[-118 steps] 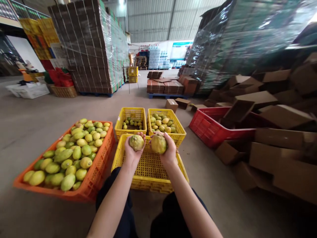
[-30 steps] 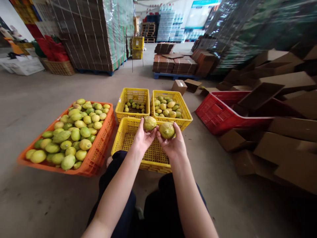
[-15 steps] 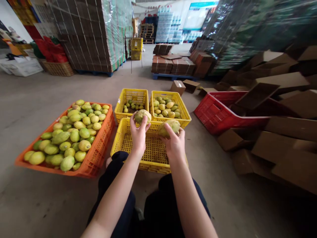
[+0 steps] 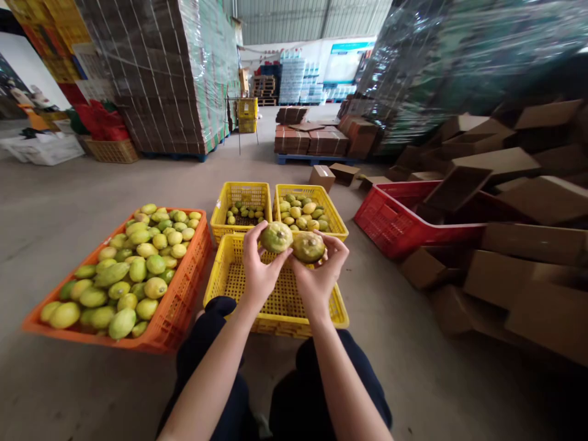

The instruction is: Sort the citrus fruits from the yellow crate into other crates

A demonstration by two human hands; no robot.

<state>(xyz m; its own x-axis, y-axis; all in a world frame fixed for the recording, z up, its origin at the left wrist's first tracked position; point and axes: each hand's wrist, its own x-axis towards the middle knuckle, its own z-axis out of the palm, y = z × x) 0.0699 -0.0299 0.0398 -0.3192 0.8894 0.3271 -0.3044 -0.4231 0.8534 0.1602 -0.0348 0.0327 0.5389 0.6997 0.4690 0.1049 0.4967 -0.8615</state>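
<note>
My left hand point(image 4: 263, 263) grips a bumpy green-yellow lemon point(image 4: 276, 237), its knobbed end turned toward me. Close beside it, my right hand point(image 4: 318, 269) has its fingers round a second, browner lemon point(image 4: 309, 247). Both fruits are held up over the near yellow crate point(image 4: 223, 269), whose slatted floor shows bare. Left of it, an orange crate point(image 4: 184, 288) is heaped with green and yellow lemons point(image 4: 138, 269). Behind stand two more yellow crates: the left one point(image 4: 220, 205) with a few fruits at the bottom, the right one point(image 4: 337, 214) fuller.
A red crate point(image 4: 390, 220) holding cardboard stands to the right, among a pile of open cardboard boxes point(image 4: 514, 294). Flattened cartons point(image 4: 312, 141) lie on a blue pallet farther back. Tall wrapped stacks point(image 4: 151, 79) rise on both sides.
My hands have come together, bringing the two lemons side by side. Both fruits are turned with their ends more toward me, and the view has tilted up slightly.
</note>
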